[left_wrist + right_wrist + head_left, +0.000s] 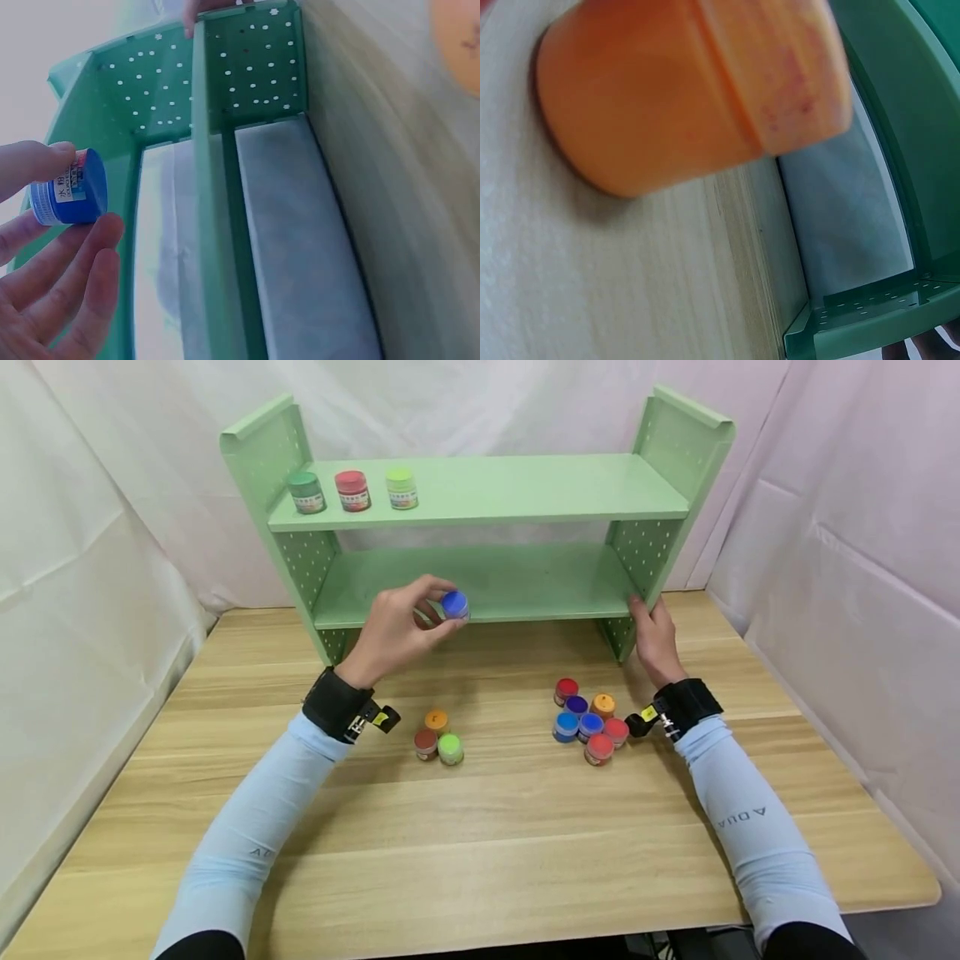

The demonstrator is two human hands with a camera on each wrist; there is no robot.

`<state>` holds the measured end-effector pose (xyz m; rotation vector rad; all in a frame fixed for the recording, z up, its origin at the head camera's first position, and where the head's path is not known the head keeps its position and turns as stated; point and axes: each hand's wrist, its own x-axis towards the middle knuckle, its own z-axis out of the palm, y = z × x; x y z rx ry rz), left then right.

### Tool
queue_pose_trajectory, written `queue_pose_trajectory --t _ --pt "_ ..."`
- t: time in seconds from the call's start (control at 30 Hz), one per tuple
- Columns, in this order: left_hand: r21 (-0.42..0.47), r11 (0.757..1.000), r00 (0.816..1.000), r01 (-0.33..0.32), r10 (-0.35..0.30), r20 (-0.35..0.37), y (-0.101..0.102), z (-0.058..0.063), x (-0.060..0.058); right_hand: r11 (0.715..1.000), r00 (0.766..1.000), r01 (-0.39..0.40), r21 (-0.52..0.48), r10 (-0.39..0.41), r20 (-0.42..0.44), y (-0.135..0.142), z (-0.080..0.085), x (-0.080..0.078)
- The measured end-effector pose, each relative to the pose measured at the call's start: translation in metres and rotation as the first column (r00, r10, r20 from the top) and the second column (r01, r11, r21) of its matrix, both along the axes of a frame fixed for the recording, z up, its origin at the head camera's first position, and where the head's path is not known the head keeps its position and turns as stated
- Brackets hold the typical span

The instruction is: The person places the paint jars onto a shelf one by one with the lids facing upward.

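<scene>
Between thumb and fingers my left hand (405,625) pinches a small jar with a blue lid (455,604), in front of the lower shelf of a green rack (480,578). The left wrist view shows this blue jar (69,187) tilted, its label partly covered by the thumb. My right hand (657,639) grips the rack's right side panel near the lower shelf; in the right wrist view only a few fingertips (930,346) show at the corner. On the upper shelf stand a dark green jar (307,493), a red jar (352,492) and a light green jar (402,489).
Three jars, orange (436,720), brown-red (426,743) and light green (451,748), stand on the wooden table (480,843). Several red, blue, purple and orange jars (591,725) cluster by the right wrist. An orange jar (660,90) looms in the right wrist view. White cloth (847,568) surrounds the table.
</scene>
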<state>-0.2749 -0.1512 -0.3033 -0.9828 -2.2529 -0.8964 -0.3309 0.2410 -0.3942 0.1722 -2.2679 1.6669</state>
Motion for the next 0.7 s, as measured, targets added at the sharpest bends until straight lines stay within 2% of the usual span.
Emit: queue_pose_trajectory --t 0.27,0.37,0.47,0.7 --pt "-0.005 0.999 0.996 -0.036 0.035 -0.088 0.001 0.026 -0.001 1.0 1.0 -0.014 -0.006 0.014 -0.006 0.0 0.001 0.001" --pt "0.007 0.999 0.993 -0.052 0.052 -0.11 0.001 0.036 -0.001 1.0 1.0 -0.019 -0.002 0.019 -0.002 -0.004 0.009 0.009" --pt "0.027 0.997 0.988 -0.067 0.07 -0.14 0.001 0.047 -0.002 1.0 1.0 -0.021 -0.003 0.021 -0.002 -0.004 0.01 0.011" --pt "0.098 0.99 0.965 -0.104 0.124 -0.232 0.003 0.073 -0.009 1.0 1.0 -0.009 -0.011 0.008 -0.016 0.002 -0.003 0.0"
